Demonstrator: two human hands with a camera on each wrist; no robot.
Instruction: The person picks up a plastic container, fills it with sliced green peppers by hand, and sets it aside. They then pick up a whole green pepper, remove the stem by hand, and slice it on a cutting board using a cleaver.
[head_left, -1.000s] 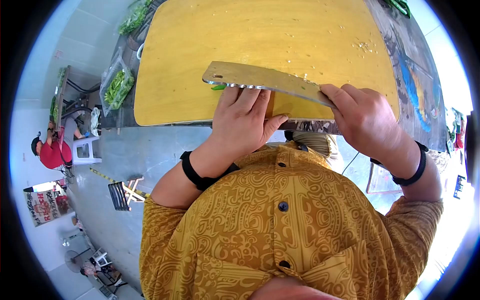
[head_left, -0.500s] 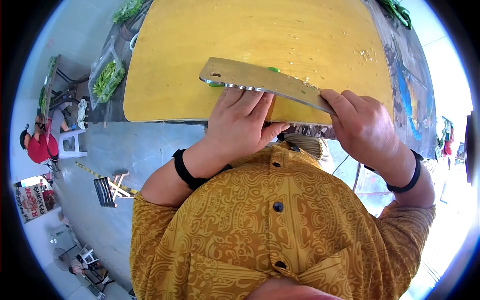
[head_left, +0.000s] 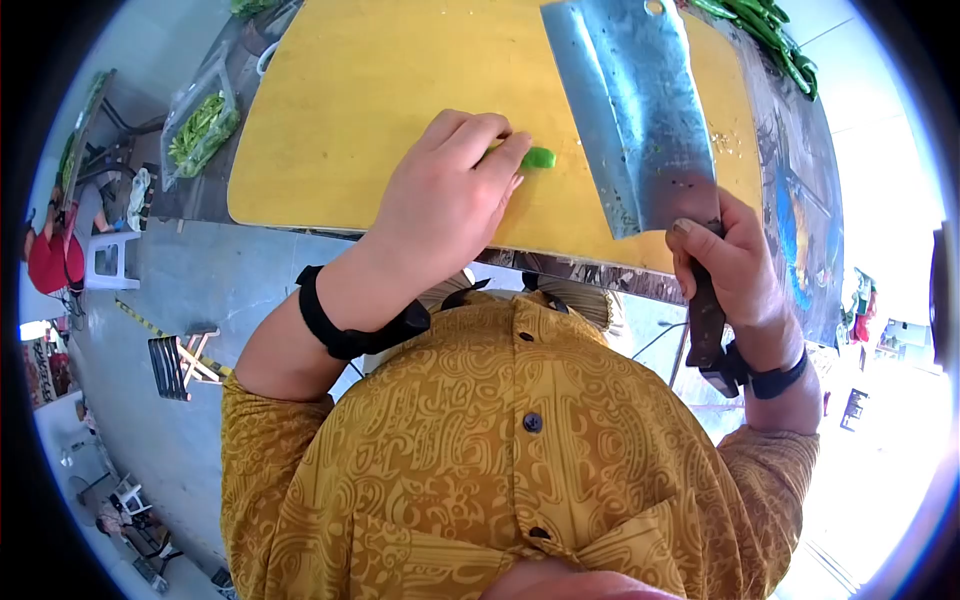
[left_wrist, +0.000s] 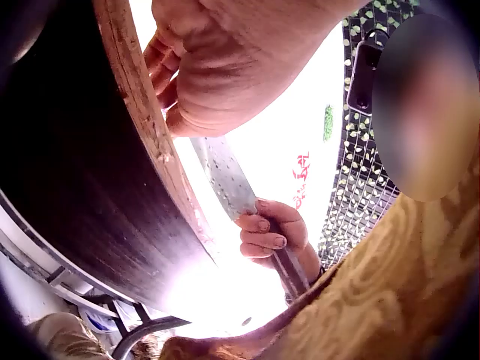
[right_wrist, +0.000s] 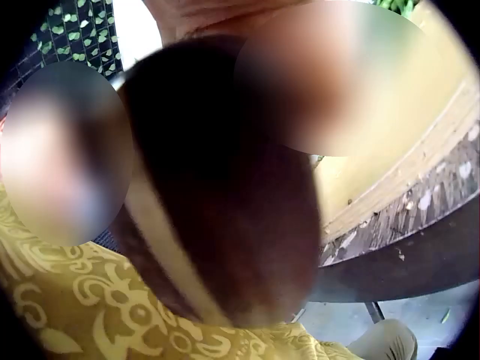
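My right hand (head_left: 735, 260) grips the dark handle of a cleaver (head_left: 640, 110), its broad, stained blade raised and turned flat towards the head view. In the right wrist view the dark handle (right_wrist: 232, 195) looms large and blurred. Over the yellow cutting board (head_left: 340, 130), my left hand (head_left: 440, 200) has its fingers bent round a piece of green pepper (head_left: 540, 157); one end sticks out past the fingertips and the rest is mostly hidden. From the left wrist view, the cleaver blade (left_wrist: 225, 176) appears beyond the left hand's palm.
Long green peppers (head_left: 775, 40) lie on the table at the far right. A clear bag of green vegetables (head_left: 203, 130) is left of the board. Pale crumbs (head_left: 725, 145) dot the board's right side. A person in red (head_left: 55, 260) is in the left background.
The cleaver has come away from the left hand's fingers, swinging up and right with its blade turned. My left hand has lifted from pressing flat and curled round the green pepper.
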